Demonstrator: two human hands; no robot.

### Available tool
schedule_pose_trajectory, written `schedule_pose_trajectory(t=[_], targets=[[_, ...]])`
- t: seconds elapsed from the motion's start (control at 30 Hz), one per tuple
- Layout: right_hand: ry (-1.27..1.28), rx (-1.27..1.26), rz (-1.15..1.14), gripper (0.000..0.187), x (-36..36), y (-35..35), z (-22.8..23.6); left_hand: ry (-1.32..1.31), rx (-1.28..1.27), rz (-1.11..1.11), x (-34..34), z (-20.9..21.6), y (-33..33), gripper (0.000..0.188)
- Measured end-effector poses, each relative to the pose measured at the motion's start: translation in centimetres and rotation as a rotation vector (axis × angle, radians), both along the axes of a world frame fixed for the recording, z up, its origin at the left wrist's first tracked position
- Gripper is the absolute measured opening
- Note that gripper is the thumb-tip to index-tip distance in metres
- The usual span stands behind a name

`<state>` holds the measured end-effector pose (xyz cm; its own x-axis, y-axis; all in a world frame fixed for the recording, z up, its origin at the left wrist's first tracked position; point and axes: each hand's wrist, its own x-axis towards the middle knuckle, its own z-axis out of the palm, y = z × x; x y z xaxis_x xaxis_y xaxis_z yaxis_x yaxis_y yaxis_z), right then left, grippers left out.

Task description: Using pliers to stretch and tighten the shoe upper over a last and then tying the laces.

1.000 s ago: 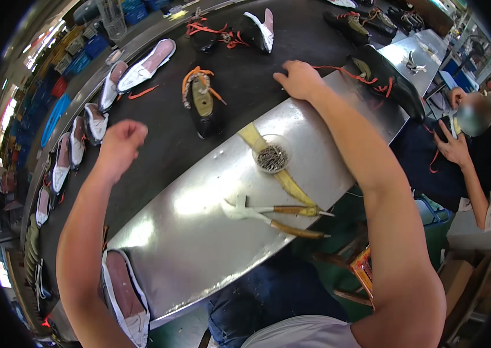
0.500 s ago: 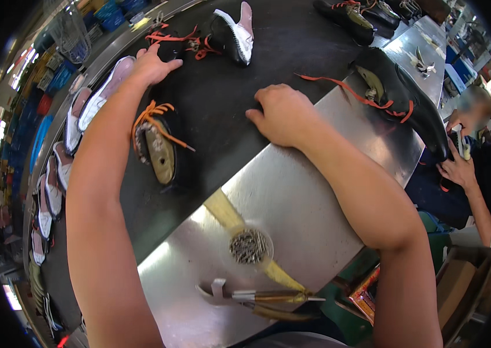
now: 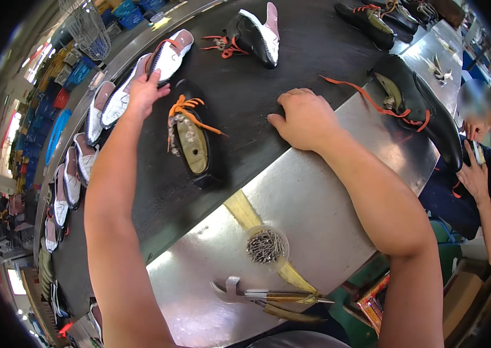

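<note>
Pinching the near end of the pink-and-white shoe (image 3: 173,58), your left hand (image 3: 145,95) stretches to the belt's (image 3: 239,133) far edge, beside the shoe row (image 3: 122,104). Your right hand (image 3: 306,120) seems to rest by the table (image 3: 199,264) edge, thumb apart, nothing visible in it — likely bracing that reach. The nails (image 3: 265,247) and tool (image 3: 286,296) lie near your body — presumably for easy access.

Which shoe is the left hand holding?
The topmost shoe in the curved row; the left hand grips its near end, and a red lace crosses it.
</note>
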<state>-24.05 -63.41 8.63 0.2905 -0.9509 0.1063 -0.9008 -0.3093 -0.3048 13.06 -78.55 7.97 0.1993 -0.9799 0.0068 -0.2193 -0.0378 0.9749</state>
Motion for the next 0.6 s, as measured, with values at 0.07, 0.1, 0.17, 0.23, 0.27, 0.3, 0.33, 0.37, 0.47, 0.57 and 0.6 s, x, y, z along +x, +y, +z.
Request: schedule_pose_trajectory(t=[0.07,0.1,0.17,0.23,0.27,0.3,0.33,0.37,0.47,0.57,0.6], targets=[[-0.023,-0.032,0.008,0.038,0.3,0.0,-0.5,-0.147,0.029,0.028,-0.2,-0.4,1.6,0.041],[-0.051,-0.060,0.017,0.038,0.8,0.1,-0.4,-0.276,0.054,0.052,0.5,0.0,2.4,0.043],[-0.102,-0.059,0.020,0.040,1.3,0.0,0.0,-0.434,-0.032,0.103,2.7,-0.8,3.0,0.048],[-0.142,-0.059,0.031,0.042,1.0,-0.2,-0.3,-0.720,-0.143,0.162,3.1,-1.4,5.4,0.054],[-0.170,-0.088,-0.008,0.044,0.6,-0.4,-1.2,-0.766,-0.169,0.142,3.1,-2.1,7.0,0.053],[-0.205,-0.125,-0.043,0.047,0.2,-0.4,-1.1,-0.819,-0.201,0.128,3.6,-2.0,8.8,0.051],[-0.218,-0.063,-0.059,0.049,0.1,-0.4,-0.8,-0.948,-0.183,0.148,4.2,-1.8,10.7,0.049],[-0.219,-0.067,-0.045,0.049,0.2,-0.5,-0.8,-1.077,-0.163,0.167,4.8,-1.5,12.5,0.048],[-0.273,0.037,-0.214,0.046,1.4,-0.6,-0.1,-1.171,-0.169,0.243,9.2,-0.8,15.7,0.047],[-0.404,0.024,-0.309,0.040,1.5,-4.7,-0.9,-1.242,-0.139,0.326,11.5,-0.6,15.1,0.052],[-0.367,-0.095,-0.034,0.033,-1.0,-7.4,-2.3,-1.229,-0.111,0.334,10.1,-1.0,14.0,0.054]])
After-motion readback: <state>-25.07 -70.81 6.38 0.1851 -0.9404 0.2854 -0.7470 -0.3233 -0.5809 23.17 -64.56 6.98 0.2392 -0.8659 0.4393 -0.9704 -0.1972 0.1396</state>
